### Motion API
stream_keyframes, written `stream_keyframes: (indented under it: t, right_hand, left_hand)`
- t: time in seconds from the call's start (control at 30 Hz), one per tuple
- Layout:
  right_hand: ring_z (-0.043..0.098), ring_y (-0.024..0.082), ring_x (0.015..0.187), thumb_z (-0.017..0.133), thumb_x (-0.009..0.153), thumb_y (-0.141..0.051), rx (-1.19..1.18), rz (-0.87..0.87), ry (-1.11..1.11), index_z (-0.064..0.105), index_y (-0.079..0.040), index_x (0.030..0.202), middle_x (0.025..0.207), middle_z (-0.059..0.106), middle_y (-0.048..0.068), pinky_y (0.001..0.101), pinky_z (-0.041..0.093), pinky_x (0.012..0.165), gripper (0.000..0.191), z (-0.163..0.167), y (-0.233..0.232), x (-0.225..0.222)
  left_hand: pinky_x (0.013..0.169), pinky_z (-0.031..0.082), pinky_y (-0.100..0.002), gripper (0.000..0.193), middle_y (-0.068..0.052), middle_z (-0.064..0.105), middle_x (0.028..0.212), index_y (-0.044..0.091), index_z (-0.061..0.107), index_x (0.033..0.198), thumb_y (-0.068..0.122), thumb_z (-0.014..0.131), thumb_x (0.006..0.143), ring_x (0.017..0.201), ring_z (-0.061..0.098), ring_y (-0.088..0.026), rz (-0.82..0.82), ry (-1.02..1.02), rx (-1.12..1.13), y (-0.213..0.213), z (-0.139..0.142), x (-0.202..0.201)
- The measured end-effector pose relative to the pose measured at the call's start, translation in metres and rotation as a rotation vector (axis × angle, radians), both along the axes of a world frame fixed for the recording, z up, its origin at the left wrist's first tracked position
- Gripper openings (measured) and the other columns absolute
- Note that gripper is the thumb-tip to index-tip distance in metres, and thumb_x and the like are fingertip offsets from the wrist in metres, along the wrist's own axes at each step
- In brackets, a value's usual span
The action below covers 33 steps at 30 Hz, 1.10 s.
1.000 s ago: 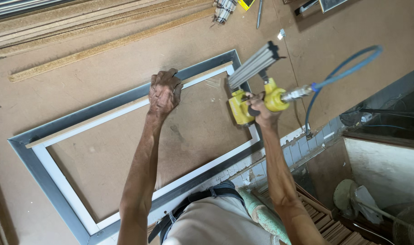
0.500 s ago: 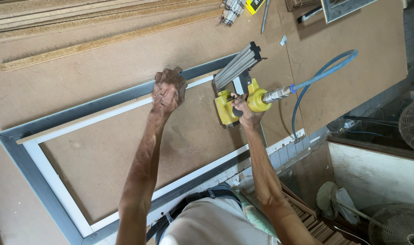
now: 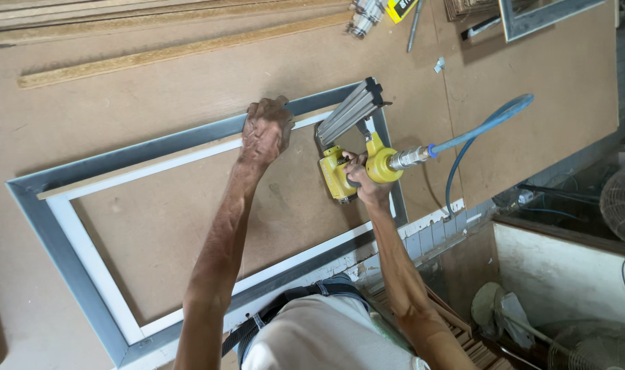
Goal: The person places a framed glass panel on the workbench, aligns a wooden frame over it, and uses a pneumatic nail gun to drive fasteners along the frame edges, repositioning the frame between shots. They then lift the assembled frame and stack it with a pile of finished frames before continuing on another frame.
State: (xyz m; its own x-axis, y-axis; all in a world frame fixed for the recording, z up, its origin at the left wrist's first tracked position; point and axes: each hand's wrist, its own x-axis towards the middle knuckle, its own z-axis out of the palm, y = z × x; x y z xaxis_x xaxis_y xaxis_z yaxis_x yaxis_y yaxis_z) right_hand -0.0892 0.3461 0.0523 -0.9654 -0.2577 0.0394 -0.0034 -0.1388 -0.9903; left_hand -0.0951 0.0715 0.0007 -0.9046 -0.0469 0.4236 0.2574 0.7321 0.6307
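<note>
Moved: nail gun (image 3: pixel 357 161) had shifted inward from the frame's (image 3: pixel 155 147) corner.
Hands: two; left hand (image 3: pixel 264 130) clamped on frame at 12 o'clock; right hand (image 3: pixel 364 181) gripped nail gun.
Hose: one, blue (image 3: pixel 484 127), at 3 o'clock.

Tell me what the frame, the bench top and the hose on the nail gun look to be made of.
Frame: probably wood moulding, painted grey outside with a white inner lip; a bare pale strip shows along the top rail. Bench top: brown fibreboard or hardboard by its look, matte, scuffed, no grain. Hose: blue flexible plastic or rubber, curving smoothly from a metal coupling on the yellow nail gun.
</note>
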Motion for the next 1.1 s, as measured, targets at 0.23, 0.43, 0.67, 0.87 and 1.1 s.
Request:
stream_keyframes:
  t: [0.23,0.43,0.67,0.87,1.1]
  right_hand:
    - [0.065,0.019,0.069,0.061,0.076,0.012,-0.034,0.071,-0.066,0.059,-0.002,0.083,0.073,0.058,0.004,0.0554,0.054,0.107,0.016,-0.001,-0.072,0.029]
    - [0.065,0.020,0.068,0.059,0.076,0.014,-0.006,0.015,0.010,0.060,0.000,0.085,0.073,0.061,0.007,0.0567,0.056,0.106,0.016,0.003,-0.108,0.049]
    - [0.064,0.019,0.067,0.058,0.077,0.013,-0.060,-0.016,-0.010,0.059,-0.002,0.086,0.073,0.056,0.004,0.0555,0.055,0.106,0.017,0.002,-0.110,0.052]
    - [0.061,0.018,0.066,0.059,0.080,0.013,-0.052,0.028,-0.003,0.059,-0.002,0.087,0.073,0.056,0.005,0.0541,0.055,0.104,0.016,-0.004,-0.101,0.052]
    - [0.065,0.018,0.070,0.062,0.080,0.012,-0.019,0.077,0.009,0.058,-0.001,0.090,0.074,0.061,0.006,0.0521,0.056,0.105,0.016,0.002,-0.123,0.080]
  left_hand:
    - [0.102,0.045,-0.048,0.020,-0.014,0.066,0.129,0.004,0.073,0.103,0.015,0.076,0.086,0.119,0.060,-0.031,0.063,-0.004,-0.054,-0.070,0.003,0.060]
    - [0.104,0.047,-0.045,0.012,-0.012,0.070,0.125,0.003,0.074,0.099,0.010,0.072,0.089,0.118,0.062,-0.028,0.094,0.017,-0.046,-0.093,0.001,0.079]
    - [0.102,0.047,-0.044,0.010,-0.012,0.071,0.122,0.002,0.075,0.091,0.012,0.072,0.087,0.115,0.062,-0.029,0.113,0.016,-0.040,-0.089,0.000,0.075]
    - [0.103,0.046,-0.044,0.010,-0.013,0.071,0.124,0.003,0.074,0.092,0.012,0.074,0.088,0.116,0.063,-0.029,0.116,-0.014,-0.038,-0.088,-0.007,0.074]
    - [0.105,0.045,-0.047,0.023,-0.017,0.068,0.126,-0.001,0.071,0.105,0.015,0.073,0.089,0.119,0.062,-0.034,0.056,0.032,-0.082,-0.115,0.003,0.097]
